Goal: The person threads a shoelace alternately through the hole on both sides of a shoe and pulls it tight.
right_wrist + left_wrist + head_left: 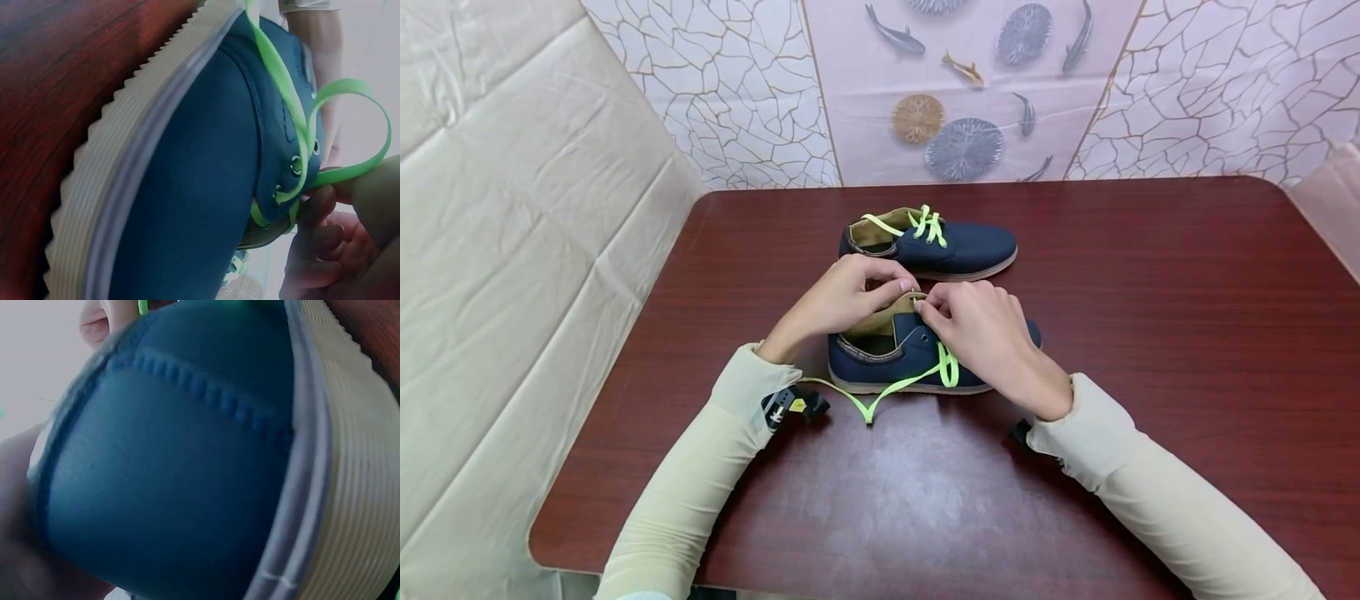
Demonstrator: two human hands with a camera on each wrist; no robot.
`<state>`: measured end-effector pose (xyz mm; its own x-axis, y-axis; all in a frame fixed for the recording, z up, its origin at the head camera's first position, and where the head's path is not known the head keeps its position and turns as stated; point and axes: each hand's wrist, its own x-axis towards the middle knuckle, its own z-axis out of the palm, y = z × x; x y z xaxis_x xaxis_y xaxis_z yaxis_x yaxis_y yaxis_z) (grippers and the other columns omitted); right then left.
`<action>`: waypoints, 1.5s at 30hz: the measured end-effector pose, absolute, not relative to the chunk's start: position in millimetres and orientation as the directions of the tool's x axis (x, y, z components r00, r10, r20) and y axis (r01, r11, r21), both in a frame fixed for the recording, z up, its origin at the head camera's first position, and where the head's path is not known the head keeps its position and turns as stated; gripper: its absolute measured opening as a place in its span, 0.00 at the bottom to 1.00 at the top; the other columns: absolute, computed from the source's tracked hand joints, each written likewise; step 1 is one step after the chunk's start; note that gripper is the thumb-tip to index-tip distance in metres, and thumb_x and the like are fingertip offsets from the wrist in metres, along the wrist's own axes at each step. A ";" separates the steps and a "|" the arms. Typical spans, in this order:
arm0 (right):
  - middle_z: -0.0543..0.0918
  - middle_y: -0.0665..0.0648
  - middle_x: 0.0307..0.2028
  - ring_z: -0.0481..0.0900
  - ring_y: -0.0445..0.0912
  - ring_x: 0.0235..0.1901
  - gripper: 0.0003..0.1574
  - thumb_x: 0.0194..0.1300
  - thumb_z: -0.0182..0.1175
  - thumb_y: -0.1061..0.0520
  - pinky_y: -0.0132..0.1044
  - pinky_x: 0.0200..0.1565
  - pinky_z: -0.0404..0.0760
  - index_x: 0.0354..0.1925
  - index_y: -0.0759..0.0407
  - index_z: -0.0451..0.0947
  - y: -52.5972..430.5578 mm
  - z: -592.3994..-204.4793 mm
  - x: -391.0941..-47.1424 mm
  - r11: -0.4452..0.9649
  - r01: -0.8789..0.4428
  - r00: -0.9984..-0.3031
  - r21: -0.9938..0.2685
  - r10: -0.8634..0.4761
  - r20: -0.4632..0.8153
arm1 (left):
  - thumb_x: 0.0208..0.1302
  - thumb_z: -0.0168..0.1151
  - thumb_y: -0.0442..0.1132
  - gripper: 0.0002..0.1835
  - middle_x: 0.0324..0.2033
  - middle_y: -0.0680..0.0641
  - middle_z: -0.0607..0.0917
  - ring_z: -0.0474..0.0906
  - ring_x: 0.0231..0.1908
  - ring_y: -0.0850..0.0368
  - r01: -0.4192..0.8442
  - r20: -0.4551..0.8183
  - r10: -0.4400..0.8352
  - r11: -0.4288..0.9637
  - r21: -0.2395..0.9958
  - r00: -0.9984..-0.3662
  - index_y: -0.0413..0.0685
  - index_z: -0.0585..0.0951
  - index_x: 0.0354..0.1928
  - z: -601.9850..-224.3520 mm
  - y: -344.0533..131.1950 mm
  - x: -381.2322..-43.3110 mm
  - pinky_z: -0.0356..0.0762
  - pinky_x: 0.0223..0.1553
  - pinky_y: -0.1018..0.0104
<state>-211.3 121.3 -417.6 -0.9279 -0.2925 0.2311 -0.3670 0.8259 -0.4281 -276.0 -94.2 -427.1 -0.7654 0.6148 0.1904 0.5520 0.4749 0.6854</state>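
Observation:
A dark blue shoe [880,363] with a tan lining stands in the middle of the table, toe to the right. Both hands meet over its opening, at the far eyelet flap. My left hand [857,292] pinches with thumb and forefinger there, and a short bit of yellow-green shoelace [914,296] shows between the two hands' fingertips. From the right, my right hand [988,325] pinches the shoelace; a loop of lace [374,100] bends down to its fingers in the right wrist view. Blue shoe side [169,475] fills the left wrist view, hiding the left fingertips' work.
A second blue shoe [973,247], laced in yellow-green, stands just behind, toe also right. The near shoe's loose lace end [868,414] trails across the dark red-brown table [1187,317] towards the left wrist. Patterned cloth [760,92] hangs behind the table.

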 end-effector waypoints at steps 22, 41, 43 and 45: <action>0.79 0.53 0.30 0.74 0.49 0.32 0.17 0.82 0.55 0.48 0.43 0.41 0.71 0.41 0.56 0.85 162.8 -424.1 -251.6 0.675 -0.359 -0.897 -0.645 -0.439 0.039 | 0.77 0.64 0.37 0.06 0.34 0.48 0.89 0.85 0.30 0.56 0.362 0.129 0.510 0.390 0.847 -0.851 0.43 0.88 0.43 -432.8 -91.9 -280.8 0.82 0.38 0.66; 0.85 0.56 0.53 0.80 0.50 0.53 0.15 0.79 0.55 0.61 0.52 0.60 0.75 0.58 0.59 0.83 183.9 -421.4 -261.7 0.597 -0.519 -0.703 -0.611 -0.705 -0.092 | 0.77 0.61 0.32 0.06 0.38 0.34 0.90 0.83 0.26 0.37 0.218 0.170 0.176 0.311 0.925 -0.970 0.38 0.86 0.45 -428.6 -107.1 -288.6 0.88 0.35 0.54; 0.85 0.54 0.50 0.80 0.48 0.50 0.13 0.78 0.59 0.59 0.51 0.57 0.76 0.56 0.58 0.83 185.2 -422.3 -262.9 0.590 -0.529 -0.683 -0.610 -0.723 -0.106 | 0.77 0.62 0.33 0.07 0.37 0.35 0.90 0.83 0.25 0.37 0.213 0.172 0.153 0.306 0.928 -0.973 0.38 0.87 0.45 -429.1 -110.1 -290.6 0.87 0.33 0.57; 0.85 0.52 0.47 0.79 0.47 0.47 0.10 0.77 0.62 0.57 0.49 0.55 0.76 0.53 0.56 0.84 185.4 -423.0 -263.8 0.585 -0.535 -0.666 -0.609 -0.736 -0.122 | 0.77 0.63 0.35 0.07 0.35 0.39 0.90 0.84 0.26 0.36 0.213 0.180 0.132 0.316 0.925 -0.975 0.39 0.87 0.45 -429.2 -113.9 -292.6 0.85 0.31 0.63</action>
<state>-263.8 185.4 -423.0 -0.6656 -0.7363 -0.1223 -0.5353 0.5851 -0.6091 -292.6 -113.9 -429.2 -0.9748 0.1320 0.1798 0.2133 0.3155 0.9246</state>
